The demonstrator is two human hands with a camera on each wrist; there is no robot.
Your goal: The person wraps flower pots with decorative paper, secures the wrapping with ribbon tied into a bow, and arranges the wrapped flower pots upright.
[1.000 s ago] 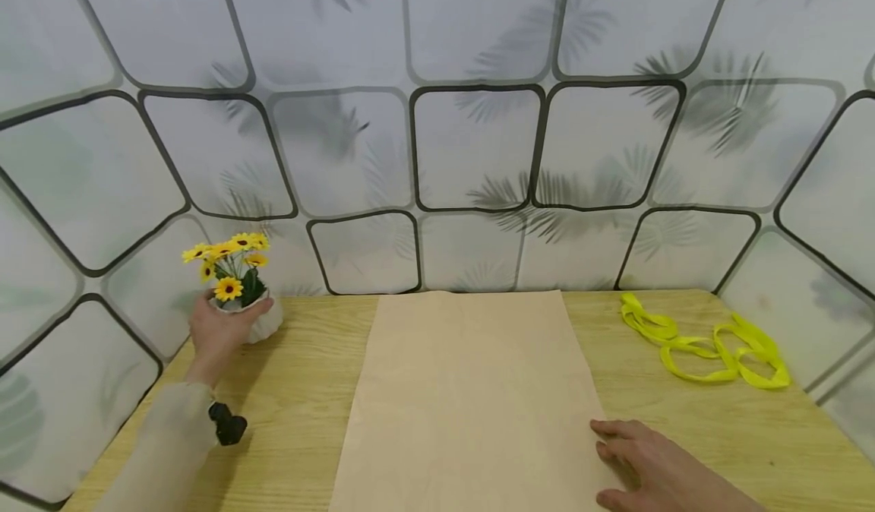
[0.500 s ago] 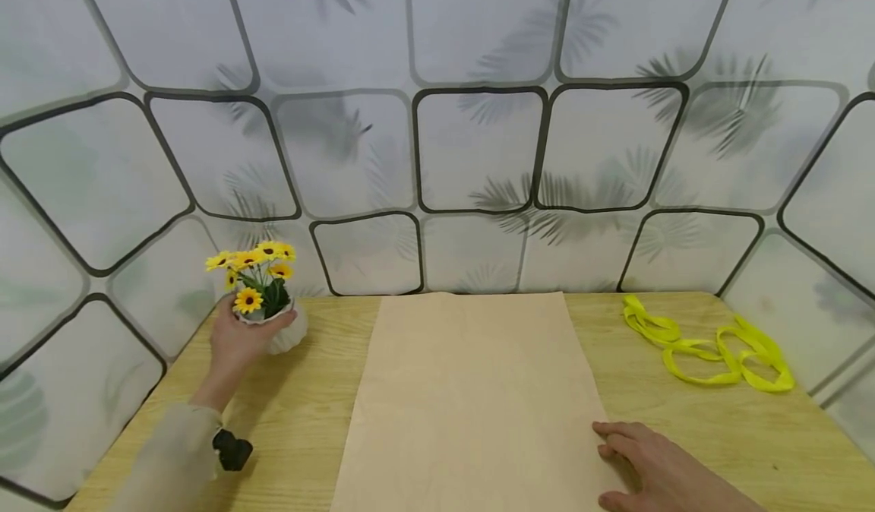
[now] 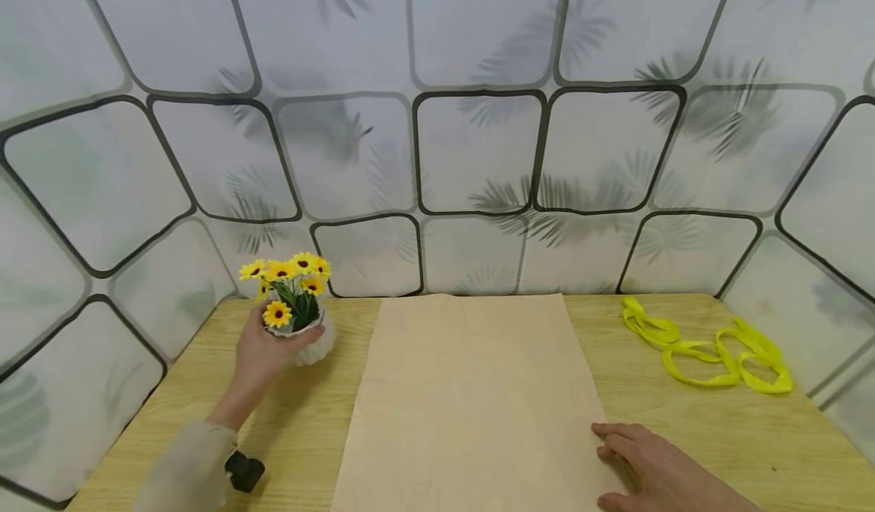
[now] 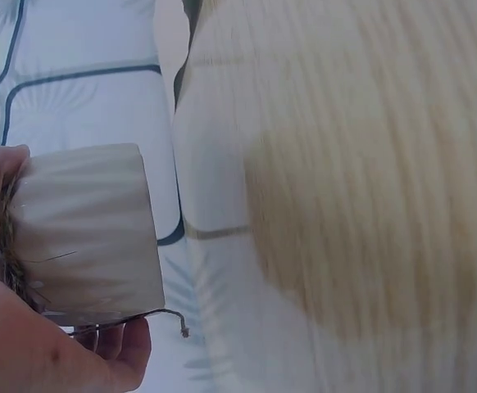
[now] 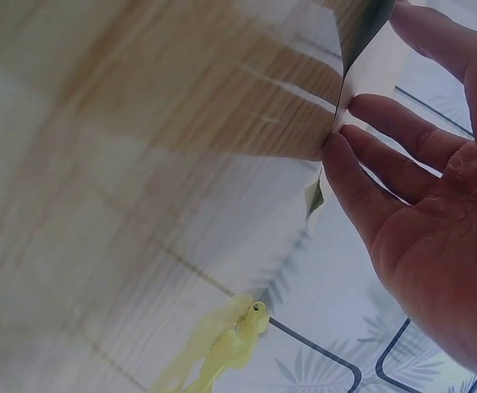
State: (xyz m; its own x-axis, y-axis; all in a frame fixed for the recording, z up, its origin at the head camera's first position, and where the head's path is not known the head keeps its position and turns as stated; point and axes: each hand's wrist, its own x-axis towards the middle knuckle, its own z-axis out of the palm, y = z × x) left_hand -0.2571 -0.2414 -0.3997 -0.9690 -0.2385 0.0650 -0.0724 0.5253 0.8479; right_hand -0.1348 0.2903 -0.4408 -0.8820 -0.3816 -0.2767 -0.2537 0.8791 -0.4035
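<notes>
The left hand (image 3: 270, 356) grips a white pot (image 3: 317, 347) near its rim, with the thumb stretched along the near side and the other fingers round the left side. Yellow flowers (image 3: 302, 263) with dark centres and green leaves stand up out of the pot. The pot is at the left of the table (image 3: 307, 428), toward the back, left of a large tan sheet (image 3: 465, 406) and apart from it. In the left wrist view, a strip of wall shows between the pot's base and the table, so the pot appears to be held just above it. Dark string (image 4: 173, 313) runs by the rim, 1 end hanging loose.

The right hand (image 3: 652, 470) is open, its fingers lightly bent and apart, holding nothing; the fingertips touch the sheet's right edge near the front. A bright yellow ribbon (image 3: 734, 371) lies in loops on the table to the right, farther back than this hand. A black device (image 3: 244, 472) sits at the left wrist, beside a pale sleeve (image 3: 191, 463). Behind the table is a wall (image 3: 478, 155) patterned with dark-outlined boxes and grey leaves.
</notes>
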